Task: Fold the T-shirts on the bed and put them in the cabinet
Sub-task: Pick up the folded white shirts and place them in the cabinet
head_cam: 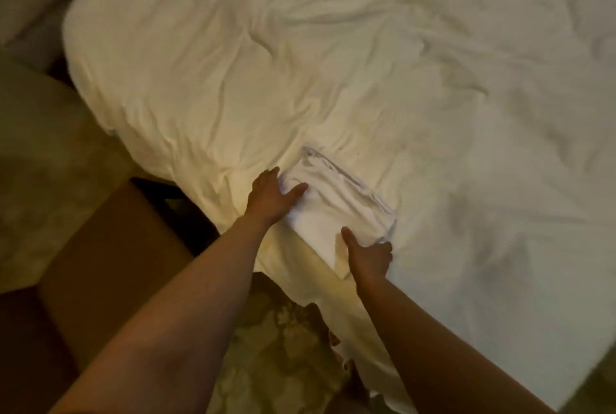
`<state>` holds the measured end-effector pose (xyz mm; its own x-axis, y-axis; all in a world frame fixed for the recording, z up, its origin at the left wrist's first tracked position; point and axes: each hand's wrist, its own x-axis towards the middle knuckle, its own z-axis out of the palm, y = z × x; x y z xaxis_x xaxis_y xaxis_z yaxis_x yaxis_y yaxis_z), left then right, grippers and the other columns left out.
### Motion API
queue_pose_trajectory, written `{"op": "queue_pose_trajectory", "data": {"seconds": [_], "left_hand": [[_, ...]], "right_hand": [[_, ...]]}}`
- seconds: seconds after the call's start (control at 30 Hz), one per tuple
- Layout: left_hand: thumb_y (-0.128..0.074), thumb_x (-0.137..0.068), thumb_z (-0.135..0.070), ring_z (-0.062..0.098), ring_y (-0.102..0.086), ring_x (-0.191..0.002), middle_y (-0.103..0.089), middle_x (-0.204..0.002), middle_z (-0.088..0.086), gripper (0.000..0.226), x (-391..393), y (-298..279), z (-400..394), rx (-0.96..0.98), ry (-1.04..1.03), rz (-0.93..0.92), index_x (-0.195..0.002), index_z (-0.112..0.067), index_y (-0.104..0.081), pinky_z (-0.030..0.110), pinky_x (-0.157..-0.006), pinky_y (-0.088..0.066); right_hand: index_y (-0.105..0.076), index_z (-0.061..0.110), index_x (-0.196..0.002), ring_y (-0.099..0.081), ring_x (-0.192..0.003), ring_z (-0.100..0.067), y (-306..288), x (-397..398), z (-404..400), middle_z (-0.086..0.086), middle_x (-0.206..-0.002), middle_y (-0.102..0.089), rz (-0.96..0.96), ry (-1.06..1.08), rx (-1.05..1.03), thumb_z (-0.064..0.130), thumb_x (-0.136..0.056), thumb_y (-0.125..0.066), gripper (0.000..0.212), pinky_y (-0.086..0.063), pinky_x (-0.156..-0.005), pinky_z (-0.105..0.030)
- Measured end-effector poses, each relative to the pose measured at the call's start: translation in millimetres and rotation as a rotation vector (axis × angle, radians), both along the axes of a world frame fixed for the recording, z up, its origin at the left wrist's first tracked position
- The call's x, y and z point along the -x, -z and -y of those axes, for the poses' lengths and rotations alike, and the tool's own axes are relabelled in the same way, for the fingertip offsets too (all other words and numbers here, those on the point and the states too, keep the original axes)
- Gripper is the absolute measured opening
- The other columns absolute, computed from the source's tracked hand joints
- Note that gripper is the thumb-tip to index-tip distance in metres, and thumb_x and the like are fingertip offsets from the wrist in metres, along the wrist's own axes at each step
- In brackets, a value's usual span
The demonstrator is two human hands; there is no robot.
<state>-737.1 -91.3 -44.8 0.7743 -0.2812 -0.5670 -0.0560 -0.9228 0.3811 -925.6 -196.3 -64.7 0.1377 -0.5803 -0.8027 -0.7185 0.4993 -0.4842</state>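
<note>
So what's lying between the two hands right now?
In the head view, the folded white T-shirt lies between left hand and right hand.

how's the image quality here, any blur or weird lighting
Head view: dim, warm yellowish light on the bed near its edge, greyer to the right; soft and motion-blurred overall; wide-angle bending at the edges; the folded white T-shirt barely stands out between the left hand and right hand.
</note>
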Motion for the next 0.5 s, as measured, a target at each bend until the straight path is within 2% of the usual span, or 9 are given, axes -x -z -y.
{"op": "queue_pose_trajectory", "data": {"seconds": [0.1, 0.17, 0.23, 0.3, 0.37, 0.5], "left_hand": [[-0.055, -0.075, -0.084, 0.034, -0.037, -0.139, -0.042, -0.149, 0.013, 0.101, -21.9, 32.6, -1.7, -0.03, 0.069, -0.082, -0.149, -0.018, -0.039, 0.046, -0.113, -0.034], [-0.053, -0.067, -0.091, 0.034, -0.05, -0.125, -0.054, -0.133, 0.015, 0.101, -32.5, 46.7, 5.1, -0.024, 0.087, -0.07, -0.134, -0.015, -0.053, 0.045, -0.105, -0.042], [-0.052, -0.056, -0.096, 0.031, -0.058, -0.115, -0.06, -0.123, 0.012, 0.107, -40.2, 51.9, 12.5, 0.01, 0.066, -0.077, -0.123, -0.012, -0.056, 0.042, -0.096, -0.048], [-0.054, -0.053, -0.095, 0.028, -0.061, -0.11, -0.063, -0.122, 0.008, 0.106, -43.9, 51.7, 17.1, 0.024, 0.069, -0.091, -0.121, -0.014, -0.056, 0.04, -0.089, -0.049], [-0.055, -0.054, -0.094, 0.025, -0.063, -0.108, -0.066, -0.121, 0.004, 0.1, -42.9, 47.8, 18.7, 0.055, 0.096, -0.059, -0.121, -0.02, -0.059, 0.039, -0.09, -0.051], [-0.065, -0.07, -0.08, 0.026, -0.056, -0.125, -0.058, -0.14, 0.005, 0.092, -36.9, 50.7, 21.2, 0.079, 0.117, -0.097, -0.14, -0.021, -0.052, 0.03, -0.093, -0.043]], "right_hand": [[-0.023, 0.004, -0.151, -0.036, -0.14, -0.034, 23.3, -11.5, -3.7, -0.018, -0.153, -0.035, 0.008, 0.122, -0.009, 0.054, -0.075, -0.078, 0.107, -0.031, -0.116, -0.043], [-0.025, 0.005, -0.15, -0.042, -0.135, -0.034, 33.2, -17.5, -1.8, -0.016, -0.15, -0.039, 0.039, 0.243, -0.044, 0.048, -0.078, -0.079, 0.1, -0.035, -0.112, -0.04], [-0.024, 0.005, -0.151, -0.041, -0.136, -0.033, 35.6, -24.7, 1.7, -0.015, -0.151, -0.038, 0.056, 0.304, -0.085, 0.046, -0.079, -0.078, 0.098, -0.035, -0.112, -0.039], [-0.025, 0.006, -0.151, -0.041, -0.136, -0.032, 38.8, -27.7, 5.5, -0.014, -0.151, -0.038, 0.077, 0.336, -0.117, 0.045, -0.08, -0.078, 0.097, -0.035, -0.111, -0.039], [-0.031, 0.007, -0.149, -0.045, -0.131, -0.032, 41.6, -26.8, 9.2, -0.013, -0.147, -0.043, 0.108, 0.335, -0.132, 0.042, -0.08, -0.078, 0.09, -0.038, -0.11, -0.04], [-0.047, 0.008, -0.141, -0.053, -0.111, -0.027, 38.3, -17.1, 12.3, -0.011, -0.133, -0.056, 0.155, 0.303, -0.187, 0.033, -0.083, -0.075, 0.069, -0.044, -0.101, -0.041]]}}
